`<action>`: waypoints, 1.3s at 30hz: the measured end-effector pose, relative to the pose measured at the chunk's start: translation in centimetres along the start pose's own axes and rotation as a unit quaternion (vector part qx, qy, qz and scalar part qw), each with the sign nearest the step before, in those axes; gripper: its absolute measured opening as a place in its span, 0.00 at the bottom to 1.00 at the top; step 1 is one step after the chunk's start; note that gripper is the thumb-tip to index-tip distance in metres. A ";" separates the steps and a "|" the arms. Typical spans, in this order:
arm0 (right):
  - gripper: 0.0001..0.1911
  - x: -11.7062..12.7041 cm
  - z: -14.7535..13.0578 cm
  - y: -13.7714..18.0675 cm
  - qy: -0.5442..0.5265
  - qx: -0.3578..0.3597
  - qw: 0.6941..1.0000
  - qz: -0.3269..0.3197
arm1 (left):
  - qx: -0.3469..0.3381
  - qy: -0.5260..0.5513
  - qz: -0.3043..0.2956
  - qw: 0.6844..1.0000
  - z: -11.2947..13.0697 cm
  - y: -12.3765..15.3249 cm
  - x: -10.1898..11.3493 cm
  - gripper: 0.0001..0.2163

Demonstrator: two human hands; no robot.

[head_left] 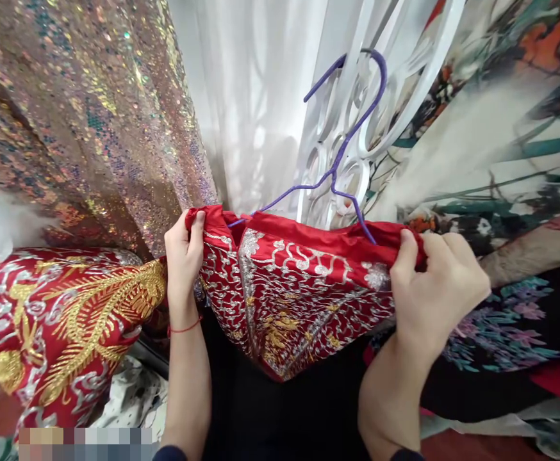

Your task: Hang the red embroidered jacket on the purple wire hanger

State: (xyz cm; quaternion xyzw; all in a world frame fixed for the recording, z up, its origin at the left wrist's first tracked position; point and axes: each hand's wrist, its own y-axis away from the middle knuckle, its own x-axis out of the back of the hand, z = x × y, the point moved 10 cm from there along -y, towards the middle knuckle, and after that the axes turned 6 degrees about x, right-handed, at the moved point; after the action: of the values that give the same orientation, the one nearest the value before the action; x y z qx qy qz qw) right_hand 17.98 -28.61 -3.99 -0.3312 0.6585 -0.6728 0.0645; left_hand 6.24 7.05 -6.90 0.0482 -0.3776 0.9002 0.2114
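Observation:
A red skirt [304, 301] with silver and gold embroidery is stretched between my hands. Its plain red waistband [304, 230] runs along the top edge. My left hand [186, 246] pinches the band at its left end, thumb up. At the right end, my right hand [434, 275] is closed around the same band. A purple wire hanger [334, 169] stands behind the skirt, its hook up near the white scrollwork frame and its lower arms dipping behind or inside the waistband. Whether the hanger is fastened to the cloth I cannot tell.
To the left lies another red garment [82, 314] with gold embroidery, below a sequinned curtain [92, 115]. A white scrollwork frame [405, 70] rises behind the hanger. Floral fabric [515, 147] covers the right side, and black cloth with embroidered flowers [505, 326] lies under my right hand.

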 end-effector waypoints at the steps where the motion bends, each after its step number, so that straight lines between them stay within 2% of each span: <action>1: 0.19 0.3 -1.2 -0.3 -0.016 0.007 1.000 0.007 | 0.000 0.005 0.011 1.000 0.0 -0.3 0.2 0.22; 4: 0.18 1.5 -2.8 -1.7 -0.056 -0.003 0.997 0.053 | 0.005 0.037 0.077 0.996 -0.4 -1.0 1.5 0.26; 6: 0.18 1.7 -1.4 -2.7 -0.057 -0.054 0.993 0.088 | 0.007 0.063 0.133 0.989 -0.6 -0.8 2.5 0.26; 8: 0.19 0.9 0.6 -3.0 -0.059 -0.104 0.988 0.098 | 0.008 0.083 0.162 0.983 -0.8 -0.1 2.8 0.27; 10: 0.16 -0.2 1.6 -2.4 -0.099 -0.129 0.981 0.104 | 0.012 0.093 0.158 0.983 -1.0 0.7 2.1 0.26; 12: 0.11 -0.1 0.9 -0.3 -0.170 -0.140 0.963 0.157 | 0.018 0.096 0.136 0.986 -1.2 1.6 0.8 0.25; 14: 0.07 1.4 -1.5 2.8 -0.228 -0.129 0.932 0.249 | 0.029 0.091 0.113 0.989 -1.3 2.3 -0.5 0.24; 15: 0.05 1.6 -4.0 3.8 -0.262 -0.079 0.931 0.240 | 0.034 0.087 0.105 0.990 -1.3 2.6 -1.0 0.24; 16: 0.05 1.2 -7.0 4.4 -0.307 -0.013 0.931 0.196 | 0.040 0.084 0.100 0.991 -1.3 2.9 -1.4 0.23; 17: 0.04 -0.1 -10.0 4.9 -0.340 0.023 0.934 0.103 | 0.044 0.083 0.097 0.991 -1.2 3.1 -1.6 0.23; 18: 0.02 -1.9 -12.2 5.5 -0.362 0.025 0.932 0.008 | 0.048 0.082 0.094 0.991 -1.1 3.3 -1.7 0.23; 20: 0.05 -5.1 -14.5 6.9 -0.377 -0.038 0.917 -0.122 | 0.050 0.080 0.089 0.992 -0.7 3.6 -1.5 0.22; 21: 0.08 -6.2 -15.1 7.4 -0.377 -0.074 0.910 -0.157 | 0.050 0.079 0.085 0.992 -0.5 3.7 -1.3 0.21; 23: 0.12 -7.6 -15.6 7.9 -0.366 -0.120 0.905 -0.182 | 0.044 0.077 0.068 0.994 0.0 3.9 -1.0 0.19; 27: 0.11 -8.3 -16.0 8.1 -0.334 -0.144 0.908 -0.207 | 0.031 0.081 0.035 0.996 0.5 4.2 -0.8 0.15; 30: 0.09 -8.5 -15.9 8.5 -0.350 -0.164 0.886 -0.255 | 0.005 0.054 0.034 0.998 0.8 5.1 -0.8 0.15; 33: 0.14 -9.1 -16.2 8.7 -0.401 -0.163 0.844 -0.317 | -0.040 -0.001 0.052 0.998 1.2 7.5 -1.2 0.24; 34: 0.16 -9.2 -16.3 8.7 -0.423 -0.161 0.827 -0.334 | -0.050 -0.017 0.065 0.996 1.2 8.5 -1.2 0.24; 36: 0.19 -9.4 -16.7 8.7 -0.474 -0.164 0.791 -0.350 | -0.059 -0.038 0.079 0.994 0.8 10.5 -1.5 0.20; 37: 0.20 -9.5 -16.8 8.8 -0.503 -0.172 0.771 -0.350 | -0.058 -0.044 0.066 0.995 0.5 11.2 -2.0 0.17; 39: 0.18 -9.5 -17.0 9.0 -0.559 -0.203 0.729 -0.339 | -0.046 -0.064 0.003 0.997 -0.2 12.1 -3.6 0.10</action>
State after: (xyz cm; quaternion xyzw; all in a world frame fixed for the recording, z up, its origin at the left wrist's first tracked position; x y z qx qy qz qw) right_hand 13.13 -10.38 -14.34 -0.8539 0.4680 -0.1935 0.1199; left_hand 4.50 -1.63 -15.89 0.0947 -0.4310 0.8778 0.1864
